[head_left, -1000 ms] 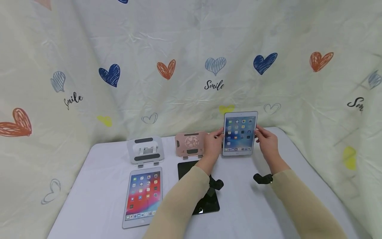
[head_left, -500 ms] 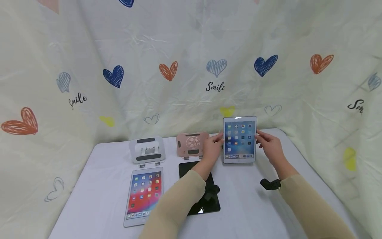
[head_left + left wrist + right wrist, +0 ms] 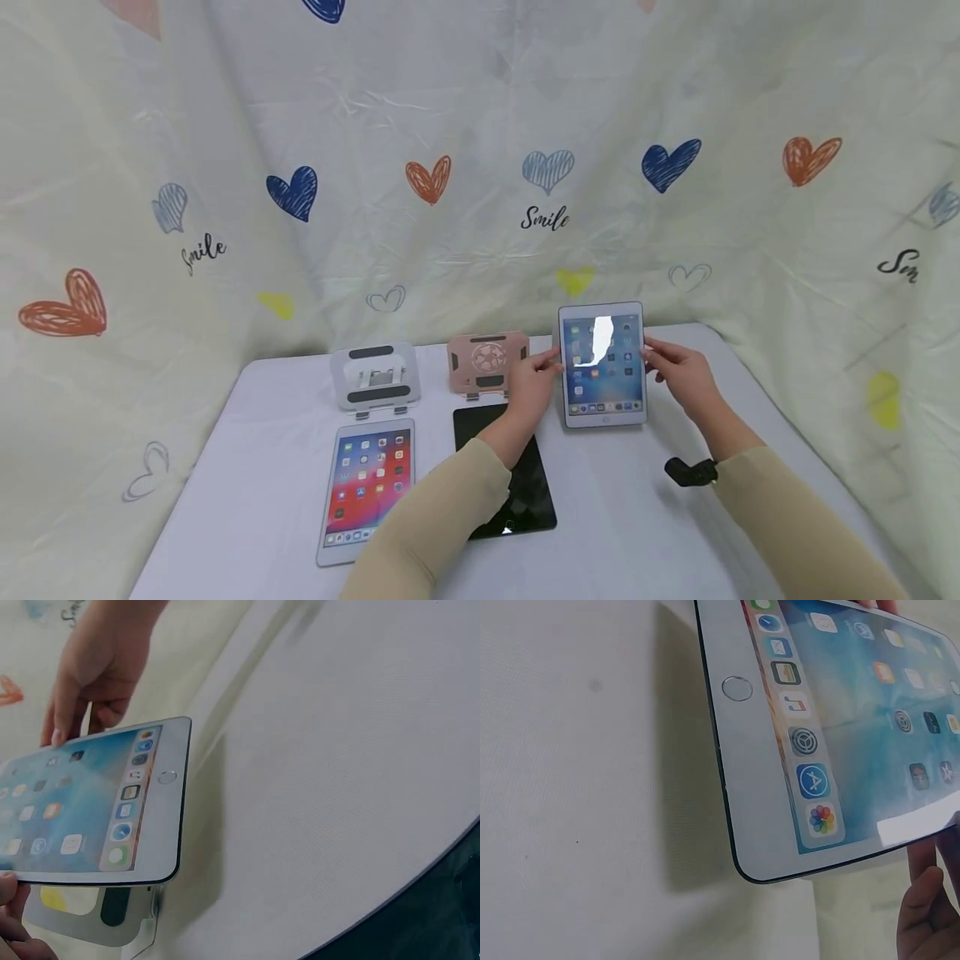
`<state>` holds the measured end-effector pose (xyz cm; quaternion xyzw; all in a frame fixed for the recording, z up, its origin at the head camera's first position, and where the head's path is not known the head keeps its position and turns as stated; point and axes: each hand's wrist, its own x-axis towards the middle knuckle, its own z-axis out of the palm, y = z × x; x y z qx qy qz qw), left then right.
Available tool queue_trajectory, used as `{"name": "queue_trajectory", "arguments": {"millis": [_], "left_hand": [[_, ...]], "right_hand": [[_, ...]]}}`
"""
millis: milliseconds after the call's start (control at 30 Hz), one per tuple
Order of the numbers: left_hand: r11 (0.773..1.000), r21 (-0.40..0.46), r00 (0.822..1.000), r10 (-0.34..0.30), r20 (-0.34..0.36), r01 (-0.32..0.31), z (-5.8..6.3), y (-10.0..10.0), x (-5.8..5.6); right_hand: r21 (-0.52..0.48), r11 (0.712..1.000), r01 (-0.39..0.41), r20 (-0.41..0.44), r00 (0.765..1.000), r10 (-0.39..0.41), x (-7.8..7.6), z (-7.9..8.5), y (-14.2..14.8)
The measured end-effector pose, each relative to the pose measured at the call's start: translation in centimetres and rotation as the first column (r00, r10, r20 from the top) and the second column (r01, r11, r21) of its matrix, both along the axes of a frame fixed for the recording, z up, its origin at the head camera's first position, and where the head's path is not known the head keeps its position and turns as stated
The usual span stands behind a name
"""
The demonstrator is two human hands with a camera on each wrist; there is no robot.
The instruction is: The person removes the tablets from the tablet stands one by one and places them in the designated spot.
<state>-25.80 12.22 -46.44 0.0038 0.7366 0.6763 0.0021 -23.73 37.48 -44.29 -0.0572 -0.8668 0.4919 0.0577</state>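
Note:
A white tablet [image 3: 607,375] with a lit blue home screen is held upright, leaning back, at the right rear of the table. My left hand [image 3: 531,387] pinches its left edge, while my right hand [image 3: 682,375] grips the right edge between thumb and fingers. A bright glare streak crosses the upper screen. Behind and below the tablet, the left wrist view shows part of a grey stand [image 3: 126,930] with a dark pad; the tablet hides the rest. In the right wrist view the home-button end [image 3: 737,688] casts a shadow on the tablecloth.
On the white-covered table [image 3: 240,467], a silver-white stand [image 3: 375,375] and a pink stand [image 3: 489,363] stand along the back. Before them lie a white tablet with a red-blue screen [image 3: 367,483] and a black tablet [image 3: 532,492], both partly behind my left sleeve. A curtain [image 3: 480,267] hangs behind.
The held tablet has come lower and nearer, its bottom edge dropping in the head view. Both hands moved with it, and glare has spread on the screen. The view has shifted slightly.

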Motion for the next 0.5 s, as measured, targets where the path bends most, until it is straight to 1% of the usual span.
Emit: {"name": "queue_trajectory", "arguments": {"millis": [67,233,400,500], "left_hand": [[1.000,0.012,1.000,-0.012,0.015,0.012,0.0,-0.1,0.3],[0.999,0.010,0.998,-0.043,0.039,0.042,-0.1,-0.5,1.2],[0.999,-0.003,0.997,-0.050,0.055,0.050,-0.3,-0.8,2.0],[0.999,-0.011,0.996,-0.049,0.070,0.050,-0.6,-0.8,2.4]], "right_hand": [[-0.005,1.000,-0.013,0.025,1.000,0.013,0.1,0.0,0.1],[-0.001,0.999,-0.037,0.091,0.995,0.037,0.6,-0.1,0.2],[0.001,0.998,-0.055,0.138,0.989,0.055,1.1,-0.3,0.3],[0.010,0.997,-0.071,0.156,0.985,0.069,1.4,-0.5,0.3]]}}
